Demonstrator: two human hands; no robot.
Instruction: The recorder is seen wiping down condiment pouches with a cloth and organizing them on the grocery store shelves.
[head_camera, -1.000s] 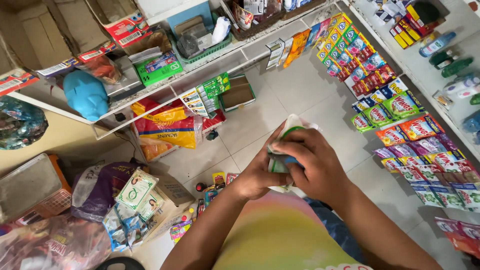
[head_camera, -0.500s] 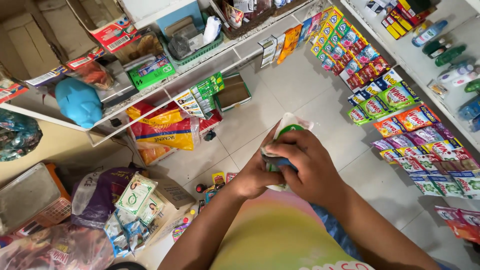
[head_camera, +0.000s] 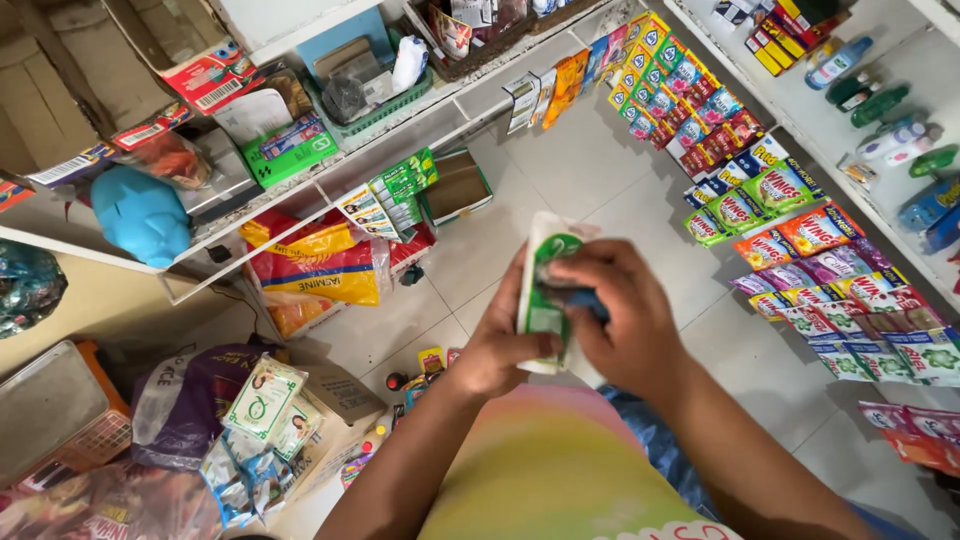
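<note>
You are holding a white and green sachet pack (head_camera: 542, 290) above the tiled floor (head_camera: 590, 170), and it is now standing more upright than half a second ago. Your left hand (head_camera: 500, 345) is clamping its lower edge; your right hand (head_camera: 625, 315) is closing over its right side, covering a blue item (head_camera: 585, 300). The hanging sachet strips (head_camera: 790, 220) are staying at right.

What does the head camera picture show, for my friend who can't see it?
Two bare hands, the left hand and the right hand, hold a small white and green packet above a pale tiled floor. Strips of colourful hanging sachets line the right; cluttered white shelves fill the left.
</note>
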